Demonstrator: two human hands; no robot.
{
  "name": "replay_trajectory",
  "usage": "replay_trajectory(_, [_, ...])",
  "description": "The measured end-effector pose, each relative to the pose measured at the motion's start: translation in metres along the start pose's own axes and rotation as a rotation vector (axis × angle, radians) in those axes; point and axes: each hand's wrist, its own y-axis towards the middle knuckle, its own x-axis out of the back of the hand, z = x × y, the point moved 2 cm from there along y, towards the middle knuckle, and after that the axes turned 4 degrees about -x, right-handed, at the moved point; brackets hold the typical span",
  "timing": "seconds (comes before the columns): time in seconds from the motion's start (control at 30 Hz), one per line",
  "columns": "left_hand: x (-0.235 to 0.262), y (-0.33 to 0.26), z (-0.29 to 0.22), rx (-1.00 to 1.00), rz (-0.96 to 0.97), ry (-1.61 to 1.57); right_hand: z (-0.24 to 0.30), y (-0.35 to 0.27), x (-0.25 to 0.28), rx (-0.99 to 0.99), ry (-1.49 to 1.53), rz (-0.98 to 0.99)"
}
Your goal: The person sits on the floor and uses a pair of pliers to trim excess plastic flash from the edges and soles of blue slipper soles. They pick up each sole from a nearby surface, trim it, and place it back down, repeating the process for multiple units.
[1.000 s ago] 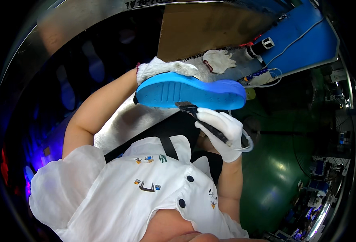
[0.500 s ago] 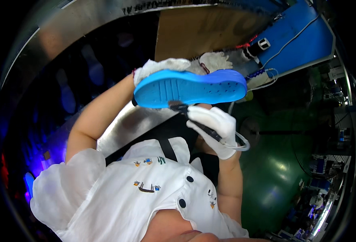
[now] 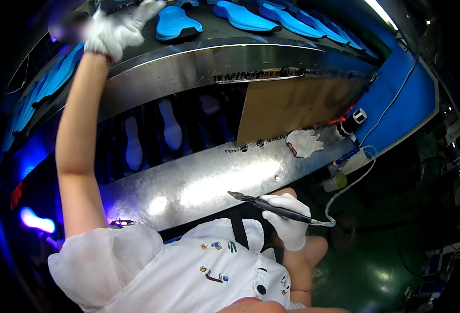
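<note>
My left hand, in a white glove, reaches out at the upper left over the dark belt. Its fingers are stretched out toward a bright blue shoe sole lying there. A dark blurred shape shows on the hand's other side; I cannot make out what it is. Close to my body, my right hand, also gloved, is closed around a slim black brush. The brush tip points left over the metal ledge, and a thin pale tube runs from its rear end.
More blue soles line the belt, with others at far left. Below it, a slotted rack holds foot-shaped pieces. A cardboard sheet, a loose glove, a black-and-white cylinder and a blue panel stand rightward.
My left hand has gone from holding the blue sole before me to up over the belt. The brush has come away from the sole and lowered with my right hand. The view has shifted.
</note>
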Motion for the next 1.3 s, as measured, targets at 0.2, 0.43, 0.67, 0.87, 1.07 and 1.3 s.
replay_trajectory(0.2, [-0.067, -0.072, -0.001, -0.192, 0.616, -0.955, -0.016, -0.008, -0.002, -0.117, 0.032, -0.014])
replay_trajectory(0.43, [-0.097, -0.176, -0.042, 0.125, 0.877, -1.653, -0.025, -0.015, 0.003, -0.282, 0.147, -0.106])
replay_trajectory(0.67, [0.098, -0.170, 0.047, 1.203, -0.058, -2.375, -0.051, -0.037, 0.007, -0.416, 0.251, -0.454])
replay_trajectory(0.87, [0.237, -0.213, 0.058, 0.738, -0.705, -2.472, -0.070, -0.057, 0.027, -0.569, 0.242, -0.711])
replay_trajectory(1.07, [0.406, -0.191, 0.045, 0.395, -0.437, -3.265, -0.093, -0.066, 0.034, -0.654, 0.224, -0.853])
replay_trajectory(1.3, [0.447, -0.186, 0.005, 0.406, 0.914, -3.853, -0.141, -0.008, 0.024, -0.713, -0.004, -0.525])
